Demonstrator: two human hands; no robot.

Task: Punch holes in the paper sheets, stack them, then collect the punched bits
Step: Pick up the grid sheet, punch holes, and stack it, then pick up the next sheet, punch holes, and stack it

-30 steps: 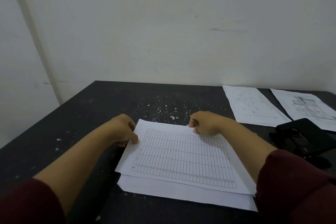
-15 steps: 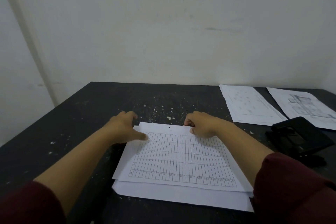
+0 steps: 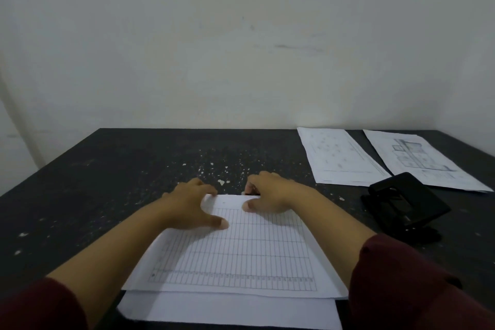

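Nearest you, the grid-printed white paper sheet (image 3: 241, 254) lies askew on a plain white sheet (image 3: 227, 311). Your left hand (image 3: 191, 205) and right hand (image 3: 270, 195) pinch its far edge. Stacking looks to be in hand; next, square the edges. Beyond, white punched bits (image 3: 221, 182) lie scattered.

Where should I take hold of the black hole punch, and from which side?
Probably grip the hole punch across its narrow sides, coming from above with the right hand: it sits flat on the table right of that hand, top uncovered.

Single head-worn wide-angle view, facing forward and down, close over the black table (image 3: 107, 195), wall (image 3: 241, 61) straight ahead
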